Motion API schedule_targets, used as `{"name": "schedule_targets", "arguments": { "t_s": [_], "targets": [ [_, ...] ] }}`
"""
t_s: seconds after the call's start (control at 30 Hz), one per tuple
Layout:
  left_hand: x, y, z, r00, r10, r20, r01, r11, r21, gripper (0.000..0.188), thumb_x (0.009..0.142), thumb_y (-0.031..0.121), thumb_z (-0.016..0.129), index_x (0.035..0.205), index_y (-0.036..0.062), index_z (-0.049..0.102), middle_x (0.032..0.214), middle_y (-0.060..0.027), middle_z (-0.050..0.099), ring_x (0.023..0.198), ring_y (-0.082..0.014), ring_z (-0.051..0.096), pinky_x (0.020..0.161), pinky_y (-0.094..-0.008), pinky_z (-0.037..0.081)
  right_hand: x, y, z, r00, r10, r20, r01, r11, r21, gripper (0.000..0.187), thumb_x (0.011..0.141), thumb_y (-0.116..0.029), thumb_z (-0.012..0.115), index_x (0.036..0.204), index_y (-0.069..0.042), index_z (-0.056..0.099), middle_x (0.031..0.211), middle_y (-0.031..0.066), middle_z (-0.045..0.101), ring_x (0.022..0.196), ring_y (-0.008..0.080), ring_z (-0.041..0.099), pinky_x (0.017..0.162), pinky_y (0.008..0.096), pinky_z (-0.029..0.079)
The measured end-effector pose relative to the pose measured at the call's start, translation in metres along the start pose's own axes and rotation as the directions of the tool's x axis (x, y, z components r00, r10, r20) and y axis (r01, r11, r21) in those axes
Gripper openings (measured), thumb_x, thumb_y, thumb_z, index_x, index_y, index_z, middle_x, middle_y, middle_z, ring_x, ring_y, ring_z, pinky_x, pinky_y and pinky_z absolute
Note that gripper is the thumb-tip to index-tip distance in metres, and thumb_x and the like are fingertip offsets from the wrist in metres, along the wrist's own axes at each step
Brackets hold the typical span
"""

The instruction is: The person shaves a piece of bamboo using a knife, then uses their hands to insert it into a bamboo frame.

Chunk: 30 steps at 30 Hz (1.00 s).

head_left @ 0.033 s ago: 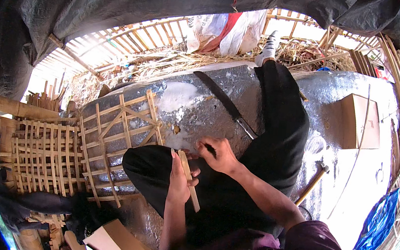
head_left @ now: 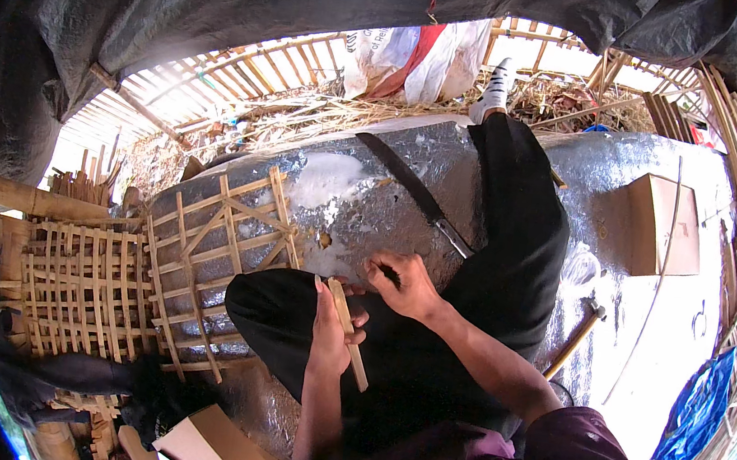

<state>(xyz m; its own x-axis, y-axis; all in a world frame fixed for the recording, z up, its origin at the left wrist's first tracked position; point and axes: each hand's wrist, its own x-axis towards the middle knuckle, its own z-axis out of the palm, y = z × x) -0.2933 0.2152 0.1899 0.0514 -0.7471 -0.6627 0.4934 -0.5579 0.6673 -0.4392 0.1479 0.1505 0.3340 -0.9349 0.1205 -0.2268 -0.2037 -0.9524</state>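
Whittling looks to be the step: left hand (head_left: pixel 332 330) grips a bamboo strip (head_left: pixel 348 332) closed-fisted, right hand (head_left: pixel 407 287) clenches a dark-handled knife (head_left: pixel 389 274) just above it; next stroke needs steady bracing.

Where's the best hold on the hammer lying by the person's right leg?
Take the hammer by the bare wooden handle, mid-shaft toward the lower end, coming from above. It lies flat on the silver mat, head at the upper end, handle slanting clear of the leg.
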Motion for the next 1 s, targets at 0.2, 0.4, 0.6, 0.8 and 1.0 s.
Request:
{"name": "schedule_targets", "arguments": {
  "t_s": [0.2, 0.4, 0.6, 0.8, 1.0],
  "targets": [
    [0.014, -0.011, -0.009, 0.999, -0.006, 0.037, 0.005, 0.999, 0.032, 0.058, 0.090, 0.073, 0.032, 0.095, 0.0183, 0.049, 0.077, 0.0044, 0.048, 0.062, -0.0064, 0.041, 0.044, -0.0175, 0.024, -0.012, -0.001, 0.018, 0.978, -0.122, 0.168, 0.160, 0.960, -0.230, 0.026, 0.085, -0.025, 0.063, 0.105, -0.007, 0.063, 0.088, 0.0169, 0.065, 0.079, 0.0382, 0.064, 0.065, 0.0468, 0.051],
    [0.017, -0.013, 0.000, 0.999, -0.045, 0.018, 0.042, 0.993, 0.106, 0.050, 0.094, 0.067, 0.034, 0.100, 0.0188, 0.046, 0.081, 0.0040, 0.047, 0.062, -0.0066, 0.040, 0.047, -0.0205, 0.024, -0.019, 0.011, 0.016, 0.972, -0.204, 0.114, 0.222, 0.959, -0.176, 0.021, 0.082, -0.015, 0.064, 0.101, -0.006, 0.062, 0.087, 0.0181, 0.064, 0.074, 0.0395, 0.062, 0.062, 0.0468, 0.049],
    [0.014, -0.013, 0.015, 0.995, 0.001, -0.105, 0.004, 0.999, 0.042, 0.043, 0.095, 0.060, 0.041, 0.109, 0.0197, 0.048, 0.092, 0.0016, 0.050, 0.059, -0.0075, 0.040, 0.046, -0.0185, 0.024, -0.008, 0.038, 0.001, 0.995, -0.066, -0.070, 0.059, 0.993, -0.098, 0.015, 0.086, -0.013, 0.061, 0.098, -0.005, 0.061, 0.079, 0.0209, 0.062, 0.070, 0.0418, 0.060, 0.057, 0.0462, 0.047],
    [0.018, -0.006, -0.001, 0.990, 0.139, -0.021, -0.140, 0.990, -0.034, 0.030, 0.099, 0.046, 0.045, 0.110, 0.0182, 0.048, 0.091, -0.0008, 0.050, 0.059, -0.0094, 0.041, 0.052, -0.0240, 0.034, 0.049, 0.008, -0.060, 1.000, 0.031, 0.002, -0.031, 1.000, 0.005, 0.034, 0.088, -0.016, 0.069, 0.115, -0.006, 0.052, 0.077, 0.0084, 0.062, 0.068, 0.0147, 0.060, 0.063, 0.0331, 0.048],
    [0.030, 0.014, 0.024, 0.899, 0.394, -0.190, -0.434, 0.855, -0.283, 0.026, 0.097, 0.039, 0.055, 0.104, 0.0141, 0.051, 0.088, 0.0010, 0.049, 0.072, -0.0102, 0.045, 0.071, -0.0291, 0.042, 0.024, 0.002, -0.050, 0.977, 0.089, 0.192, -0.121, 0.979, 0.161, 0.029, 0.088, -0.024, 0.069, 0.106, -0.004, 0.060, 0.076, 0.0076, 0.062, 0.067, 0.0115, 0.058, 0.059, 0.0301, 0.047]
  ]
}}
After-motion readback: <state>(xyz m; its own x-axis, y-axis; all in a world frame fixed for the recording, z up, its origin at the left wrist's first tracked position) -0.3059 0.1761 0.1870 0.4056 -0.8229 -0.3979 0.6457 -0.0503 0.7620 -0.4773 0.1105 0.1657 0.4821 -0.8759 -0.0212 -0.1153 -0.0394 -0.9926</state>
